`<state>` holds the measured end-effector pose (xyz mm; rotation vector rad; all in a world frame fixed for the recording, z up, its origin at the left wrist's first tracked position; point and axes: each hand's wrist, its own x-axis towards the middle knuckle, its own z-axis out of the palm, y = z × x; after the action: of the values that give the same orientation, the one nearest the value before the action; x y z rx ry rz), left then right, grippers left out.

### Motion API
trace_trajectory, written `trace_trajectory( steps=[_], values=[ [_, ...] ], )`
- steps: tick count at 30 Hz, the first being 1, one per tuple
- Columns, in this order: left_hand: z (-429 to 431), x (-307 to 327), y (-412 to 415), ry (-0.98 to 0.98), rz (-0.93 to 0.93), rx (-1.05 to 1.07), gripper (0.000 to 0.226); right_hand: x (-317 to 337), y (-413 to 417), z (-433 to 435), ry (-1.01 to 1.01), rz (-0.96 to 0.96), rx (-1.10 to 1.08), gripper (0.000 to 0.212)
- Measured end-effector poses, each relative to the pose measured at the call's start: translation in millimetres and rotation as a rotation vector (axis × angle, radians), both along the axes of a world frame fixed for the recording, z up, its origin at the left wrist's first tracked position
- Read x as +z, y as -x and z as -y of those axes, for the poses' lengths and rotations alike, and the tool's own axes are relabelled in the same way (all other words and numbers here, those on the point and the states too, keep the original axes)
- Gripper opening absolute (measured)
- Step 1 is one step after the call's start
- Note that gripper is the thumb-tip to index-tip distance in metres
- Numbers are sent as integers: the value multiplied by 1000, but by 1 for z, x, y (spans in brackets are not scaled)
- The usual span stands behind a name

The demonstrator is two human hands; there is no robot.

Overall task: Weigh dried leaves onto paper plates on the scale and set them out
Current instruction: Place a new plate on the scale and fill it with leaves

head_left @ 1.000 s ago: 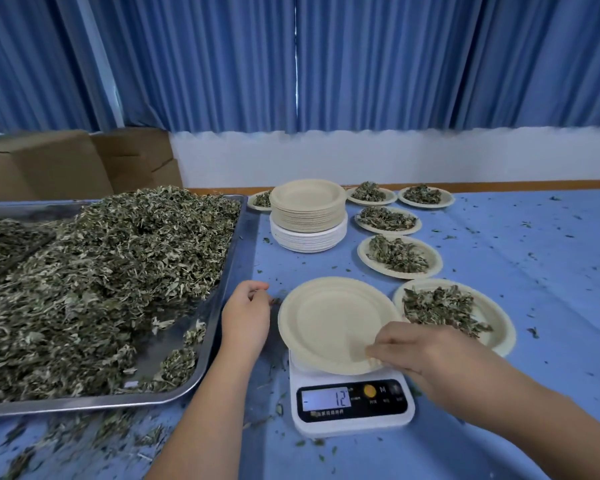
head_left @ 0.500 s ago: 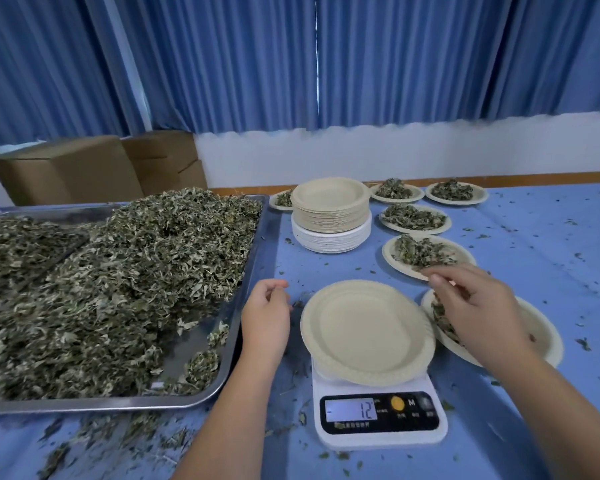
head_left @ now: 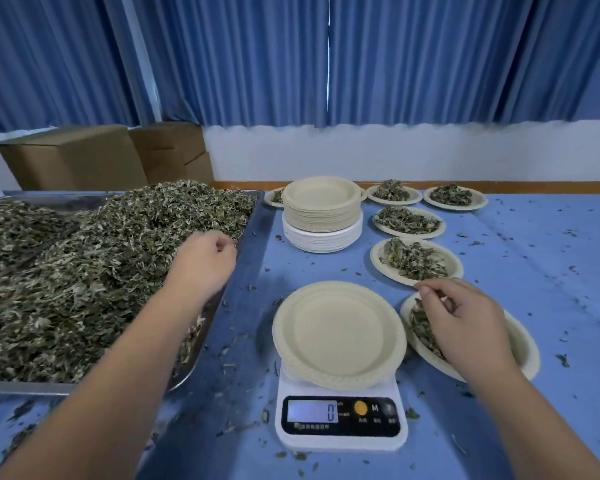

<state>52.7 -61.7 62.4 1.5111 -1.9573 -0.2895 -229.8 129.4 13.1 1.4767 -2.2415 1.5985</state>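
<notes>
Risking overshoot by dropping too big a clump onto the empty paper plate (head_left: 340, 336) on the zeroed scale (head_left: 340, 441), near centre. Heaped in the steel tray (head_left: 21, 388) at left, dried leaves (head_left: 84, 271): grey-green, crumpled, apt to scatter. Curling left hand (head_left: 203, 263) into them, perhaps gripping, cannot tell; right hand (head_left: 465, 323) loosely curled, empty, over the filled plate (head_left: 527, 348) at right.

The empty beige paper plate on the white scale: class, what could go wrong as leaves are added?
The beige paper plate overhangs the white digital scale, close to the leaf-filled plate beside it; contact might skew the reading. Dried leaves carried from the metal tray may scatter onto the blue cloth.
</notes>
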Motion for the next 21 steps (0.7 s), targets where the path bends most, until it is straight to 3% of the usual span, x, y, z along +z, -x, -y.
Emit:
trace_trajectory(
  steps=[3,5,9,14,19,21],
  values=[
    [33,-5,-9,-117,369,-11,51,0,1,-1,11,8,4,16],
    [44,-14,-17,-275,484,-61,67,2,0,-2,17,6,8,16],
    [38,-27,-21,-545,426,-144,83,4,-3,-2,12,-44,19,15],
    [19,-17,-27,-433,507,-156,86,4,-2,-4,8,-16,33,15],
    [2,-3,-46,-238,454,-193,90,5,-2,-6,14,25,42,16],
    [-7,-10,-53,-344,351,-250,87,6,-3,-7,13,32,44,15]
  ],
)
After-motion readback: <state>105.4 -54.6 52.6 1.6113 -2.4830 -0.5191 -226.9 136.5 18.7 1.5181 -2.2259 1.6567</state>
